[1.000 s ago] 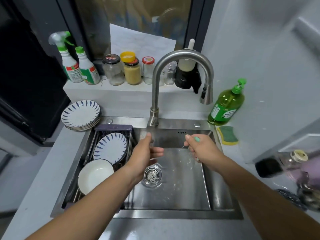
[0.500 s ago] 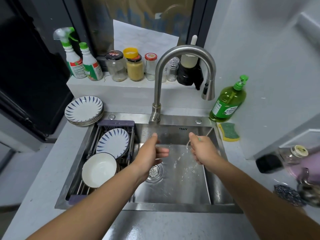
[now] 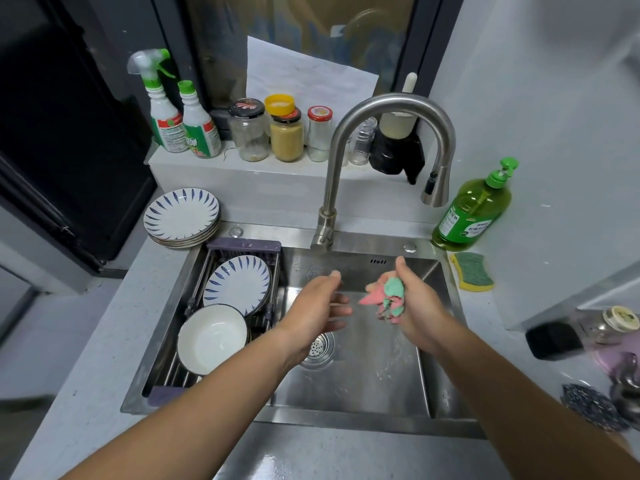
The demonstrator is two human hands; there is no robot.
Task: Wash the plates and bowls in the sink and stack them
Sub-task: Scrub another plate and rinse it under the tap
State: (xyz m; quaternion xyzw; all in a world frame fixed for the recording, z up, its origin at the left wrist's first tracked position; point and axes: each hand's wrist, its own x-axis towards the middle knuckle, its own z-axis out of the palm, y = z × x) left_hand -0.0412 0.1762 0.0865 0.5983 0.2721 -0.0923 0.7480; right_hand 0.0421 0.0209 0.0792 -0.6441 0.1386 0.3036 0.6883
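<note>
A grey kitchen counter (image 3: 86, 358) wraps around a stainless-steel sink (image 3: 363, 386) beneath a dark window, where a person stands with both forearms reaching over the basin. The right hand (image 3: 420, 306) clutches a crumpled pink-and-green cloth (image 3: 389, 296), fingers curled round it, above the middle of the sink. The left hand (image 3: 317, 308) hangs just beside it, apart from the cloth, fingers loose and holding nothing, above the drain strainer (image 3: 320, 348).

A drying rack (image 3: 242, 244) spans the left side of the sink. In it lie a blue-patterned plate (image 3: 237, 284) and, nearer the person, a white bowl (image 3: 211, 337) whose rim overlaps the plate's edge. A stack of plates (image 3: 181, 216) with the same blue pattern sits on the counter just behind the rack's far corner.

The curved faucet (image 3: 391, 109) arches over the back of the basin. To its right stand a green soap bottle (image 3: 474, 209) and a yellow-and-green sponge (image 3: 472, 271) on the counter. Two spray bottles (image 3: 180, 116) and three jars (image 3: 285, 133) line the ledge behind.
</note>
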